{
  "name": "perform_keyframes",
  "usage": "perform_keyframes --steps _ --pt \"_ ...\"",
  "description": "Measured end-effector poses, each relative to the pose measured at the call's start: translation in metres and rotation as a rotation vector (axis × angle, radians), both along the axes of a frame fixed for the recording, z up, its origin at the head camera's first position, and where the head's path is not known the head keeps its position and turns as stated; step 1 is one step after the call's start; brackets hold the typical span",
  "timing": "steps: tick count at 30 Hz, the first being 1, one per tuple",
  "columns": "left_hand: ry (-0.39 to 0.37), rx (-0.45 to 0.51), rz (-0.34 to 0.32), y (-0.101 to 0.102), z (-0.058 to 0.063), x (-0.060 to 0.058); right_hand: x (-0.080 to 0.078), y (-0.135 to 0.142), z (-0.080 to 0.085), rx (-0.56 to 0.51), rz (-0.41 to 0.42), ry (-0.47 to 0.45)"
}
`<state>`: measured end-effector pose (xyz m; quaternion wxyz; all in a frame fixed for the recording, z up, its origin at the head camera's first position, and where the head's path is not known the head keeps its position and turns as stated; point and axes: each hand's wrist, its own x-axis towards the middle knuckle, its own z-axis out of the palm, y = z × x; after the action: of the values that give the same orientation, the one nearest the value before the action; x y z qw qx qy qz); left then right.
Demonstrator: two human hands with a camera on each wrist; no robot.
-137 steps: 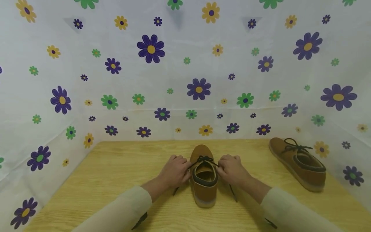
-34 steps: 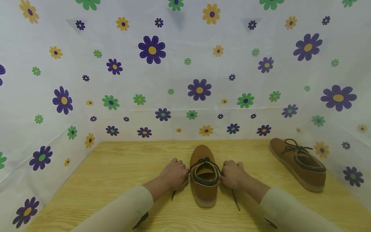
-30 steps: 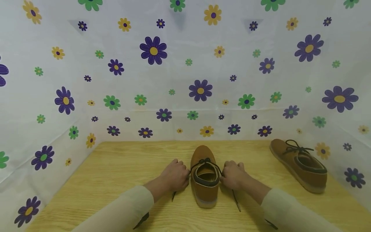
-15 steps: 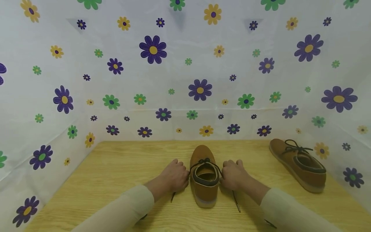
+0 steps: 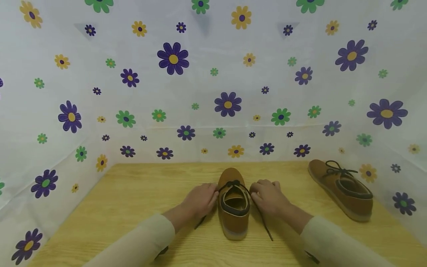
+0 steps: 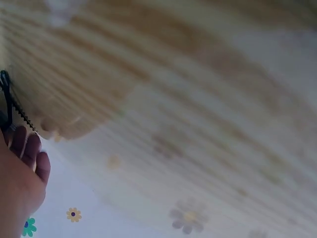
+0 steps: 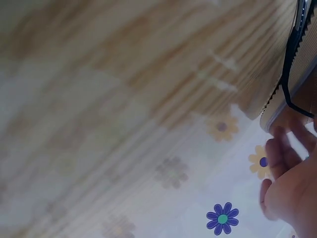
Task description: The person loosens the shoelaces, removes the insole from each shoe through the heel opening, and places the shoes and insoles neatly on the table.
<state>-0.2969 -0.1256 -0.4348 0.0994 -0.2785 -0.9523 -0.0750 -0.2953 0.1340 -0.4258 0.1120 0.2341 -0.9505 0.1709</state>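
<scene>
A brown shoe (image 5: pixel 232 222) with a dark padded collar stands in the middle of the wooden table, toe pointing away. Its dark lace (image 5: pixel 235 183) is tied in a knot over the tongue. My left hand (image 5: pixel 199 200) is beside the shoe's left flank, fingertips right at the lace; a loose lace end shows below the hand. On the other flank my right hand (image 5: pixel 271 198) has its fingers loosely bent. The right lace end (image 5: pixel 263 218) runs past those fingertips down onto the table. Both wrist views show relaxed, separated fingers (image 6: pixel 30 148) near the lace.
A second brown shoe (image 5: pixel 353 202), its dark lace tied in a bow, stands at the right edge of the wooden table (image 5: pixel 140 185). White cloth (image 5: pixel 207 81) printed with flowers encloses the back and both sides.
Both hands have loosened from tighter grips on the lace ends and risen slightly along the shoe. The right lace end now hangs past the fingers. Neither shoe has shifted noticeably.
</scene>
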Motion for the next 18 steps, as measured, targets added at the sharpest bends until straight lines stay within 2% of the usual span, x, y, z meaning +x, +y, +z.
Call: perform_keyframes --steps 4,10,14,18 --pt "-0.048 0.101 -0.056 -0.0021 -0.0014 -0.0022 0.0019 -0.0020 0.0023 -0.026 0.092 0.071" --pt "-0.027 0.161 -0.139 -0.0035 -0.0023 -0.0066 0.0015 -0.0011 -0.0007 -0.028 0.158 0.139" --pt "-0.065 0.248 -0.145 -0.0042 -0.0024 -0.0080 0.0005 -0.0009 -0.0048 -0.016 0.161 0.167" --pt "-0.107 0.293 -0.113 -0.0044 -0.0011 -0.0084 -0.0004 -0.0019 -0.0046 -0.002 0.144 0.166"
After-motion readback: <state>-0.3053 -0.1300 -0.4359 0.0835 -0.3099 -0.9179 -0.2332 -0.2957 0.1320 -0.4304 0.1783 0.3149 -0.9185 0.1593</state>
